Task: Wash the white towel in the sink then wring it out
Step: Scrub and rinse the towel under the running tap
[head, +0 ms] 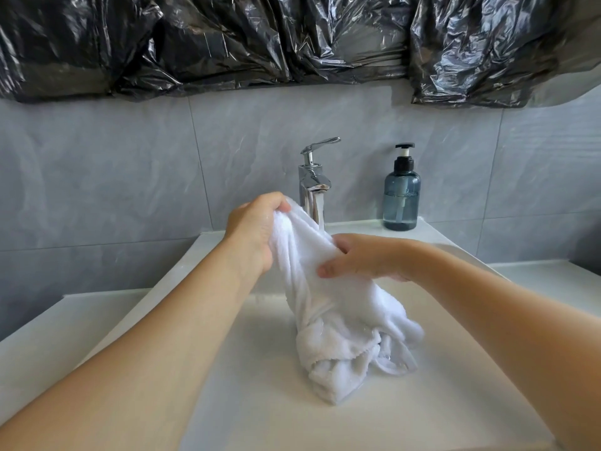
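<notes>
The white towel (328, 307) hangs bunched and twisted over the white sink (247, 385), its lower end resting on the basin floor. My left hand (257, 226) grips the towel's top end, just in front of the chrome faucet (313, 187). My right hand (364, 258) grips the towel a little lower, thumb across its front. A thin stream of water seems to run from the faucet spout behind the towel.
A blue pump soap bottle (401, 193) stands on the sink's back ledge to the right of the faucet. Grey tiled wall (130, 177) rises behind, with black plastic sheeting (260, 40) hung above. White countertop (546, 278) flanks the basin.
</notes>
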### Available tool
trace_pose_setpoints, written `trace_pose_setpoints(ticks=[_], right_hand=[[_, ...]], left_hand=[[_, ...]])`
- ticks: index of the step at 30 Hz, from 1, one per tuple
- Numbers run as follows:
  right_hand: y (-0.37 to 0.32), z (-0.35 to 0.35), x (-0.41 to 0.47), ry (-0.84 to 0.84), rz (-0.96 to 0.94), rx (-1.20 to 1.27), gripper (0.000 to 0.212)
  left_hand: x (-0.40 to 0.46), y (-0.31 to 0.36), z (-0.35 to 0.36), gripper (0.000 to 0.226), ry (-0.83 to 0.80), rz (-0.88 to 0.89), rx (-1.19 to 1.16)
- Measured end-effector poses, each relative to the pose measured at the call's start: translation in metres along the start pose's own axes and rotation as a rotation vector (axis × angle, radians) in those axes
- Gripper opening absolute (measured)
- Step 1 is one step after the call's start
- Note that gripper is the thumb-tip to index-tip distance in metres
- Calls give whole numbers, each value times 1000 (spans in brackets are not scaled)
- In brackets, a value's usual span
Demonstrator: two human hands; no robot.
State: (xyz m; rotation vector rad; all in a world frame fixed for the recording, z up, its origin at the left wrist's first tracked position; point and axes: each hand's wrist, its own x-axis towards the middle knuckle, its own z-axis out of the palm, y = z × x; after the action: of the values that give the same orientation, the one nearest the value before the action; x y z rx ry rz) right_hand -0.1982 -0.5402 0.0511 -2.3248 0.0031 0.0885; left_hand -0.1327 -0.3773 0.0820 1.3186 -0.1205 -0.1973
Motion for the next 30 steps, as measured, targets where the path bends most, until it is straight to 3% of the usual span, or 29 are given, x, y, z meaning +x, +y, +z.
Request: trace_pose_setpoints(ticks=[6, 9, 13, 15, 19, 25, 30], right_hand=[[-9, 0, -4, 126, -59, -56, 31], [-9, 0, -5, 146, -40, -56, 38], [-4, 5, -4, -26, 108, -164, 42], [-3, 7, -3, -58, 136, -183, 36], [-7, 8, -2, 42, 80, -207, 18], [-13, 5, 2, 235, -7, -106, 29], [-12, 0, 5, 442, -55, 95, 27]], left_hand=[[-3, -1, 10, 19, 78, 68, -45], [-3, 0, 11, 20, 136, 121, -86], [0, 6, 9, 22, 224, 198, -158], [0, 8, 6, 21, 238, 197, -172], [-2, 9, -1, 23, 244, 153, -125], [-13, 8, 4, 8, 96, 239, 122], [-11, -1, 8, 32, -59, 103, 360]])
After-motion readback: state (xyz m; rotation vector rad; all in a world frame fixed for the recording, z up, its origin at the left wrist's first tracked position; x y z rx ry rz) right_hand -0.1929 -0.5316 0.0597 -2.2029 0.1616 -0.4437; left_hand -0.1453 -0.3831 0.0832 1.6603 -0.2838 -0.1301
